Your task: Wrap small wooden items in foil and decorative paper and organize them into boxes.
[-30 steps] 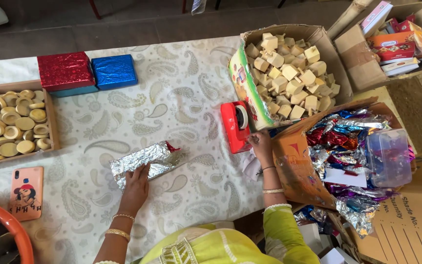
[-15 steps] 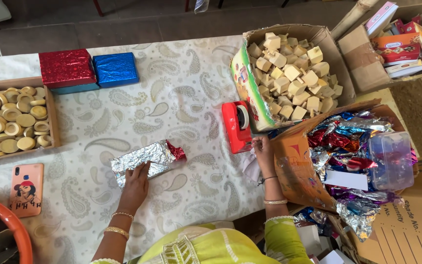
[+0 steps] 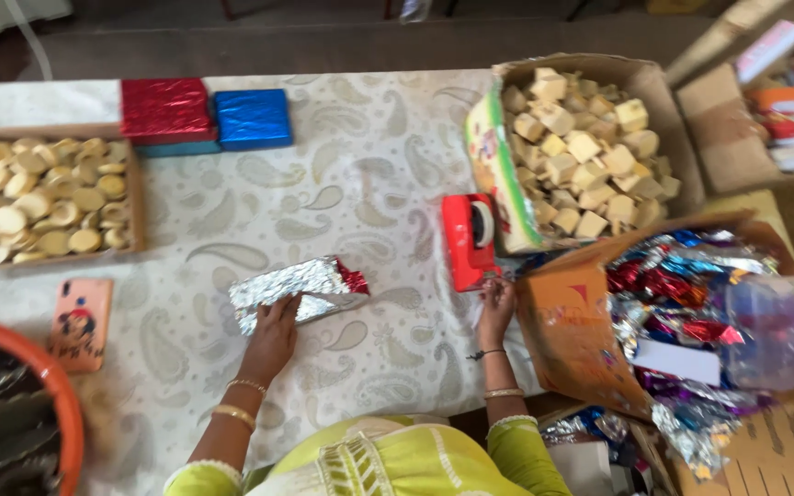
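Surface: pale cloth with a paisley print is covering the tabletop [image 3: 360, 174], seen from above.
Left hand: the left hand [image 3: 273, 335] is lying flat, palm down, on the near edge of the foil packet [image 3: 296, 289], fingers spread a little and pressing on it rather than gripping.
Foil packet: a long silver wrap is lying slantwise near the middle of the tabletop, with a bit of red foil showing at its right end.
Right hand: the right hand [image 3: 495, 308] is reaching to the near end of the red tape dispenser [image 3: 469, 241] — the fingers are curled close together at its base, but whether they are pinching anything I cannot tell.
Tape dispenser: it is standing just beside the box of pale cubes, well apart from the packet.
Right side: a cardboard box of tan cube blocks [image 3: 581, 156] is sitting at the far right of the tabletop; nearer, an orange carton of shiny foil sheets [image 3: 682, 303] is lying tilted, with red, blue and silver foil spilling about.
Left side: a shallow cardboard tray of round tan pieces [image 3: 43, 197] is resting at the left edge — a pink phone [image 3: 80, 321] is lying just below it.
Far edge: a red wrapped box [image 3: 165, 112] and a blue wrapped box [image 3: 252, 119] are sitting side by side, touching.
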